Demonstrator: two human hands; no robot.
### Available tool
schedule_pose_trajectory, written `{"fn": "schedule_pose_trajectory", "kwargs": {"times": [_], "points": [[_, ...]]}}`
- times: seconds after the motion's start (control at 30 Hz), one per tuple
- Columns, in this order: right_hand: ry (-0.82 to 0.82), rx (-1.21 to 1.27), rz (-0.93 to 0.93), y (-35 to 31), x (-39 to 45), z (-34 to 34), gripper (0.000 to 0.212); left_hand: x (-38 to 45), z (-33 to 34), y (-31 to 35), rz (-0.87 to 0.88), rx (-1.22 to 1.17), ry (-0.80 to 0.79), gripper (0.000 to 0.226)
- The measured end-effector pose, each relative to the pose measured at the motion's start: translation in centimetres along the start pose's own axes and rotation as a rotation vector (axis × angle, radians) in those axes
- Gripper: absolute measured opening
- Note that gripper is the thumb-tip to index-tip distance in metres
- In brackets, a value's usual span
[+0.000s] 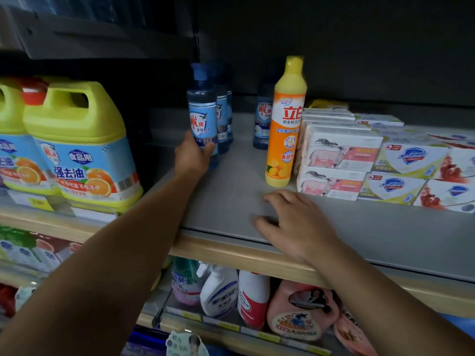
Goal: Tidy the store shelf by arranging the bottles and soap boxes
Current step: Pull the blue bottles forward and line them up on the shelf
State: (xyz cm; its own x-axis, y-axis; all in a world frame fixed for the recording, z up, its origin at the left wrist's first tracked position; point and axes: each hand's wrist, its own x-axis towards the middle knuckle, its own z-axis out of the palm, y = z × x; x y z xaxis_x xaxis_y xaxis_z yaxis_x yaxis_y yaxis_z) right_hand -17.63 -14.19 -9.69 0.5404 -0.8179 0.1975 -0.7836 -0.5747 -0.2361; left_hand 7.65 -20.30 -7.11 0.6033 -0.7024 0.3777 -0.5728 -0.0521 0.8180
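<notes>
The front blue bottle [203, 116] stands upright on the grey shelf [231, 196], and the left hand [192, 156] grips it low down, thumb curled over the label, fingers hidden behind. Just behind this bottle stand two more blue bottles [223, 111] in a row going back, close to each other, approx. touching; I cannot tell for sure.

To the right of the left hand, across a bare part of the shelf, another dark blue bottle [262, 119] stands farther back, partly hidden by the tall yellow-orange bottle [285, 124], which is upright and just beyond the fingertips of the right hand [295, 224]. The right hand rests palm down on the shelf near the front edge, fingers relaxed and spread, holding nothing.

Right of the yellow-orange bottle, touching or almost, are stacked soap boxes with a sheep picture [336, 160], two high at the front, w/ more behind. Farther right of the right hand lie white soap boxes with a blue shield logo [408, 160], also in two layers.

Left of the left arm, on the neighbour shelf, stand big yellow-green jugs [79, 142] w/ orange fruit labels. Under both arms, the lower shelf holds spray bottles [218, 289] and a pink refill pack [300, 309].
</notes>
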Motion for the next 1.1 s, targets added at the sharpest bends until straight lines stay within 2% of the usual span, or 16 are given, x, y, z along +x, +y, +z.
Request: {"fn": "schedule_pose_trajectory", "kwargs": {"times": [0.1,0.5,0.67,0.77,0.83,0.93,1.0,1.1], "points": [[0.021,-0.004,0.007,-0.1,0.0,0.1,0.076,1.4,0.6,-0.4,0.014,-0.029,-0.002,0.049],[0.019,-0.011,0.018,-0.4,-0.1,-0.1,0.071,2.0,0.8,-1.0,0.059,-0.071,-0.022,0.05],[0.009,0.013,0.02,-0.4,-0.1,-0.2,0.076,1.7,0.8,-0.8,0.052,-0.086,-0.033,0.05],[0.02,0.107,0.027,-0.2,0.0,-0.6,0.067,1.6,0.6,-0.9,0.035,-0.068,-0.041,0.052],[0.15,0.228,0.066,0.2,0.2,-1.4,0.049,1.4,0.5,-1.0,0.022,-0.063,-0.009,0.053],[0.461,0.29,0.079,1.0,1.1,-3.9,0.031,1.2,0.2,-0.9,0.03,-0.046,0.113,0.054],[0.628,0.323,0.072,1.1,2.5,-6.4,0.03,1.1,0.1,-0.7,0.054,-0.06,0.162,0.051],[0.737,0.338,0.077,0.6,5.6,-10.1,0.04,1.0,0.1,-0.3,0.105,-0.111,0.16,0.041]]}}
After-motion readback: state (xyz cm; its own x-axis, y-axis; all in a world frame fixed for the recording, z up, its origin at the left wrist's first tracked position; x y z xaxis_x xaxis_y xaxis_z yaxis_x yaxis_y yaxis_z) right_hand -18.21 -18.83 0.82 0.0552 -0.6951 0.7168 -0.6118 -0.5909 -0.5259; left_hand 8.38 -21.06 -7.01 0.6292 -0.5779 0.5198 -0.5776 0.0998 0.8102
